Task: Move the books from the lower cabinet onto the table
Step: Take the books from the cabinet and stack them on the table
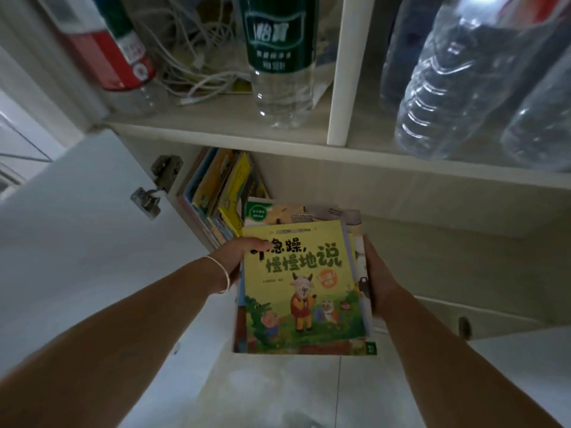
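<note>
Yellow-green book stack [304,285] clamped between both hands' fingers [244,247]

Top book [304,285] cover: "急躁, 慢慢地说". Green bottle label [278,32]: "怡寶".

Bare forearms, thin white bracelet [223,274]

The stack of books [304,285] hides most of both hands: the left hand [236,253] shows only a thumb and wrist, the right hand [375,273] only its outer edge. Behind the stack, the standing books [216,193] in the lower cabinet are too dark to read. Above the stack, the bottles [463,72] on the shelf are cut off by the top edge.
</note>
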